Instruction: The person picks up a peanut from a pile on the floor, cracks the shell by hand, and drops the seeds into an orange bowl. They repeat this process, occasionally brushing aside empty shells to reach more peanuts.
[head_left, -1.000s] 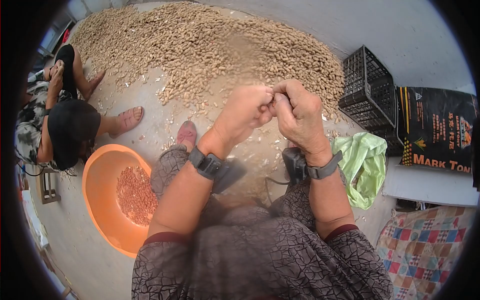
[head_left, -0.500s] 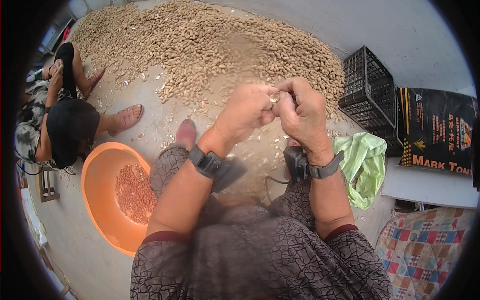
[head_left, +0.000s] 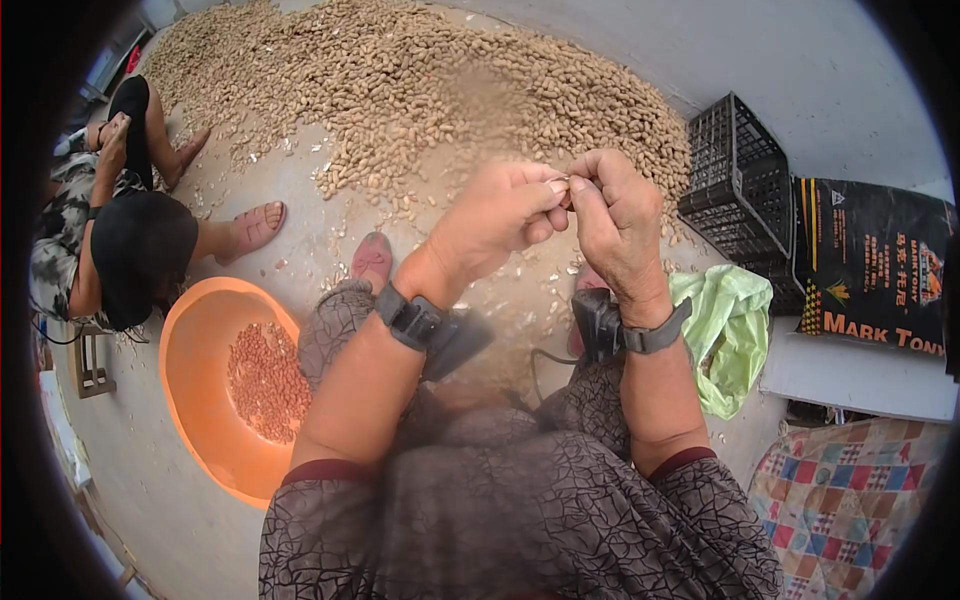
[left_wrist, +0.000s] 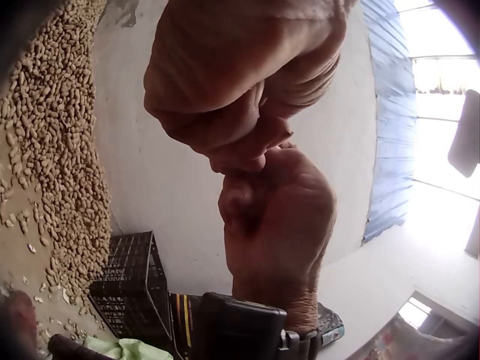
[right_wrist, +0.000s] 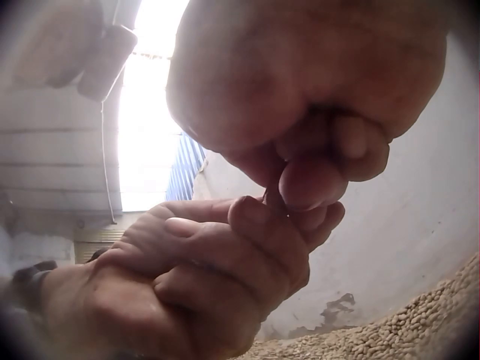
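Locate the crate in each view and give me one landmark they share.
Head: crate right of centre, in the upper half, beside the peanut pile.
Left wrist: lower left.
Right wrist: not in it.
Shared landmark: the peanut pile, at the top in head, left in left wrist, lower right in right wrist.

The wearer (head_left: 500, 520) has two wrist straps (head_left: 657, 335); I count also one orange basin (head_left: 195, 375), one green bag (head_left: 738, 325), one printed sack (head_left: 875, 270) — and one heap of peanuts (head_left: 400, 85), themselves uncountable.
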